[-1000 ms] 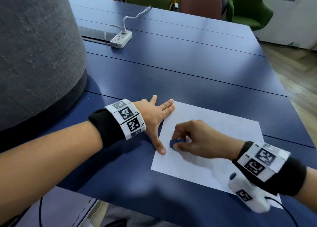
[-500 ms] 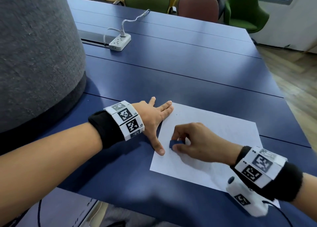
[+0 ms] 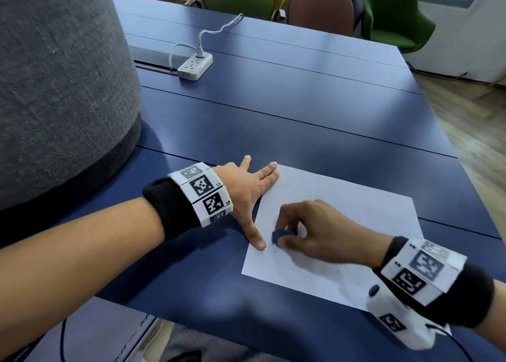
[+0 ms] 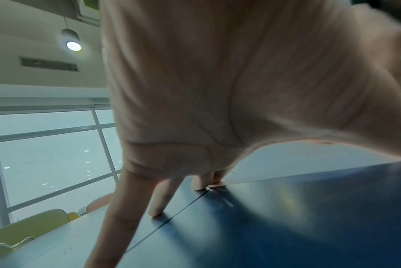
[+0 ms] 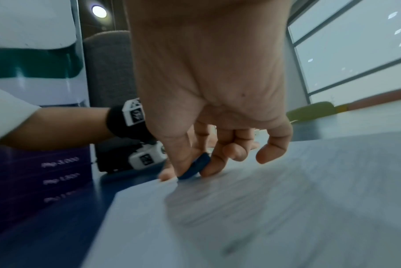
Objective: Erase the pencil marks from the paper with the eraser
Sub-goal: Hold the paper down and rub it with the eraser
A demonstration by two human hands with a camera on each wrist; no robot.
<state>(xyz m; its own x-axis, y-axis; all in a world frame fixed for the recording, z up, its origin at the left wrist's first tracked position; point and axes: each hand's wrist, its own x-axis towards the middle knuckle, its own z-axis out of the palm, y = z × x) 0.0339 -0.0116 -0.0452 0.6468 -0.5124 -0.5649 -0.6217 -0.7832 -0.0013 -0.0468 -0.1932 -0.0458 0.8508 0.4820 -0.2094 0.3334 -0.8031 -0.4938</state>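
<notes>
The right hand (image 3: 315, 231) pinches the blue eraser (image 3: 282, 235) against the paper (image 3: 356, 211), just beside the thumb of the left hand (image 3: 246, 194), which lies flat, pinning the sheet's edge to the worktop (image 3: 273, 131). Short, firm strokes away from that thumb should avoid creasing.

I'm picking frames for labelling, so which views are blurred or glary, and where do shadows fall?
Head view: fairly sharp, soft glare on the table, right hand shadowing the paper. Left wrist view: left hand fills the frame, soft and bright. Right wrist view: paper streaked with motion blur; the eraser between the fingers is soft too.
</notes>
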